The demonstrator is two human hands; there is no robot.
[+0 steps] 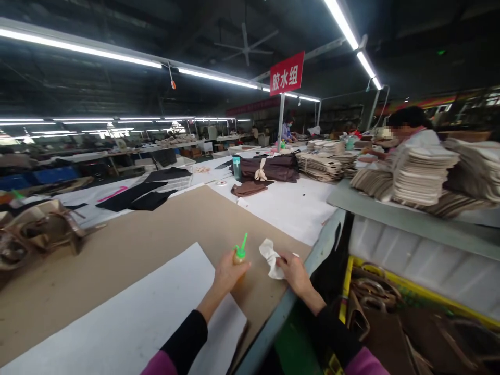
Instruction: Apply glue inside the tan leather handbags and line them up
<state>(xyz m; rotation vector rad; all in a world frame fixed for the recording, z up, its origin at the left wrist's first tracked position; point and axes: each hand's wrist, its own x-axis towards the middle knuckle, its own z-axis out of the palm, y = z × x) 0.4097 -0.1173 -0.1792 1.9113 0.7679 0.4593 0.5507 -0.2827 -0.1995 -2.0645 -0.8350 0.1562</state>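
My left hand is wrapped round a small glue bottle with a green pointed nozzle, held upright over the brown table top. Just to its right, my right hand pinches a crumpled white rag near the table's right edge. A large white sheet lies on the table below and left of my left hand. Both arms wear black sleeves with pink cuffs.
Tan leather pieces lie at the far left. Dark fabric and a tied brown bundle sit farther back. On the right, a person works behind stacks of beige pieces. A yellow-rimmed bin stands beside the table.
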